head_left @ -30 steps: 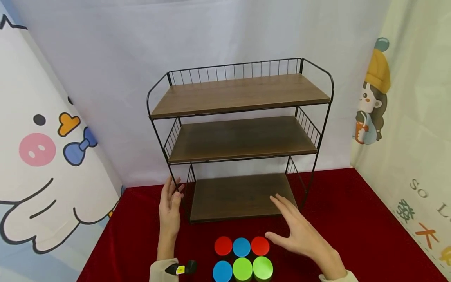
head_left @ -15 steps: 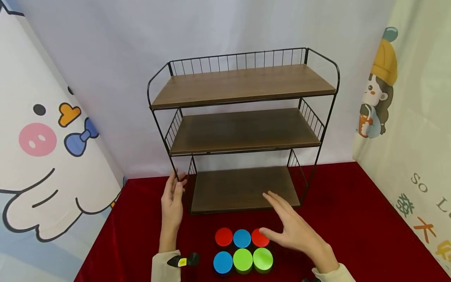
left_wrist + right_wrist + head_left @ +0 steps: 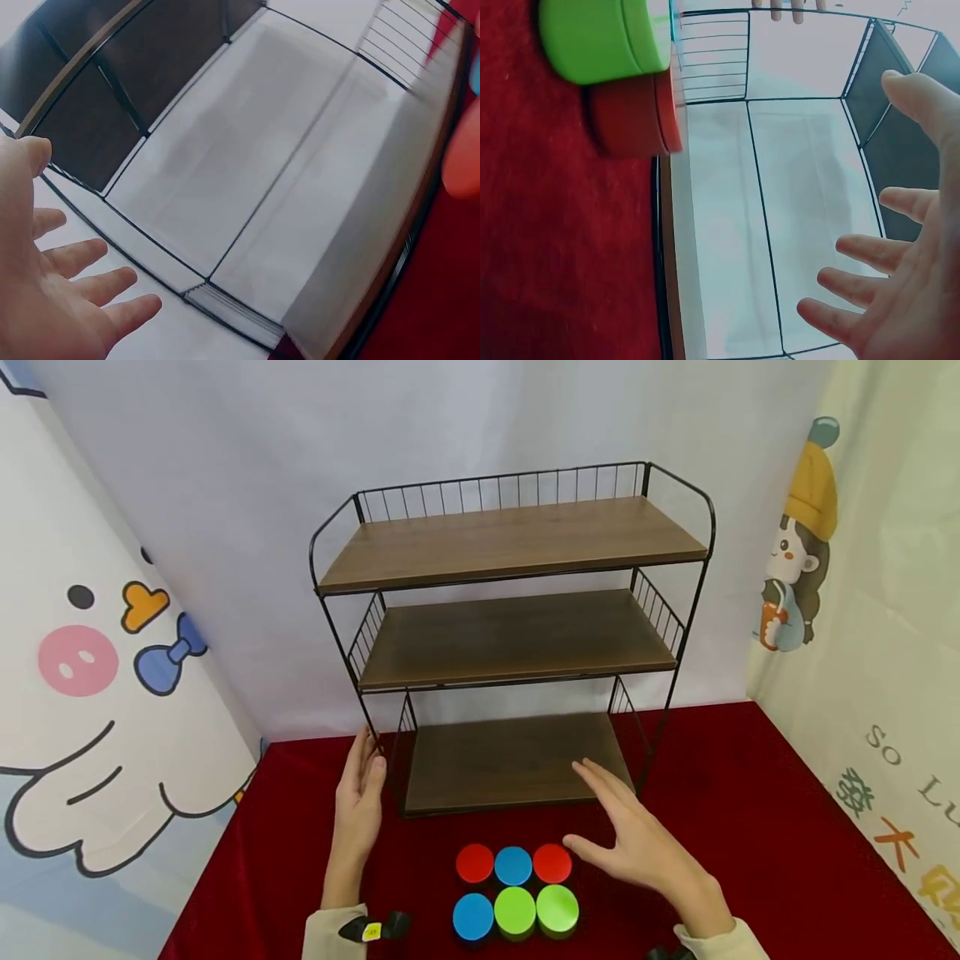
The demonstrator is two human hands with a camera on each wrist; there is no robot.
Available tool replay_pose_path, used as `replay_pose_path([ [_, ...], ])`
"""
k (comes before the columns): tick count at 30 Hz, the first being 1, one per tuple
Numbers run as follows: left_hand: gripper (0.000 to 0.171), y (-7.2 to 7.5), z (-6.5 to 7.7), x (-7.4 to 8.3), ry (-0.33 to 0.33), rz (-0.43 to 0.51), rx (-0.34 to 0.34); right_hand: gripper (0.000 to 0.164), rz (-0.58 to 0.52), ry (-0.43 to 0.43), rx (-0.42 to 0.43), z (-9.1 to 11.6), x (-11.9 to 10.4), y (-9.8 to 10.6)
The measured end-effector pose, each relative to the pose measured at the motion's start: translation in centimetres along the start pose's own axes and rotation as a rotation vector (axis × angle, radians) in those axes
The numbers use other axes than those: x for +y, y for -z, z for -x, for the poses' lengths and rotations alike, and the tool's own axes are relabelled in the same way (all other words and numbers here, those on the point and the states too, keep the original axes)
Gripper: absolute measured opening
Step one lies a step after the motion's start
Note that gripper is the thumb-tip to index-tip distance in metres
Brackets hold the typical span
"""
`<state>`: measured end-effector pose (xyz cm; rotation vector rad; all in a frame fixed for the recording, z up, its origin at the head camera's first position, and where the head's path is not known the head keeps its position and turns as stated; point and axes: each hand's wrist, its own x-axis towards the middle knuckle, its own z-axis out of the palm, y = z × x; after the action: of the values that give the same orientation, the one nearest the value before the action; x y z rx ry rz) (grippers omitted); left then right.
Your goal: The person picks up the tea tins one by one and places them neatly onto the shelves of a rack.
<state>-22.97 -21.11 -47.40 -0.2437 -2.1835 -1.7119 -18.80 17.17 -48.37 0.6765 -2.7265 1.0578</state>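
A three-tier shelf rack (image 3: 517, 643) with brown boards and a black wire frame stands in the middle of the head view. My left hand (image 3: 357, 802) is beside its lower left post, fingers extended and palm turned inward. My right hand (image 3: 645, 843) hovers before the bottom board's right part, thumb spread from straight fingers. Between the hands sit two rows of round lidded containers. The far row has a red one (image 3: 475, 863), a blue one (image 3: 513, 866) and another red one (image 3: 552, 863). Nearer are a blue one (image 3: 473, 917) and two green ones (image 3: 515, 911). Neither hand holds anything.
Dark red cloth (image 3: 720, 827) covers the table. A white curtain (image 3: 480, 418) hangs behind the rack. Printed cloths flank it, with a cartoon figure on the left cloth (image 3: 90, 568) and lettering on the right cloth (image 3: 885, 710).
The head view has tilted down slightly over the second. Lately my left hand has shifted a little left, and my right hand a little right, off the right red container. The containers have stayed put.
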Motion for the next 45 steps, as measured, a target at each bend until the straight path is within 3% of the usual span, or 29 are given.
replay_pose_path([
  [9,0.063,2.5,1.3,-0.5,0.016,-0.177,-0.093,0.09,0.106,-0.025,0.036,0.7,1.4,2.1],
  [16,0.074,4.3,2.3,-1.0,0.002,-0.313,-0.166,0.09,0.135,-0.022,0.04,0.9,1.7,2.5],
  [25,0.084,5.7,1.9,-0.7,-0.002,-0.444,-0.207,0.09,0.12,-0.041,0.052,1.0,1.4,2.2],
  [34,0.082,5.1,0.0,-0.1,-0.031,-0.419,-0.23,0.089,0.119,-0.048,0.017,1.5,1.0,1.9],
  [41,0.071,4.2,-1.7,0.2,-0.048,-0.276,-0.23,0.089,0.066,-0.092,0.011,1.1,0.7,1.3],
  [45,0.061,3.4,-3.5,0.4,-0.065,-0.197,-0.239,0.088,0.048,-0.073,0.011,0.2,0.7,1.3],
])
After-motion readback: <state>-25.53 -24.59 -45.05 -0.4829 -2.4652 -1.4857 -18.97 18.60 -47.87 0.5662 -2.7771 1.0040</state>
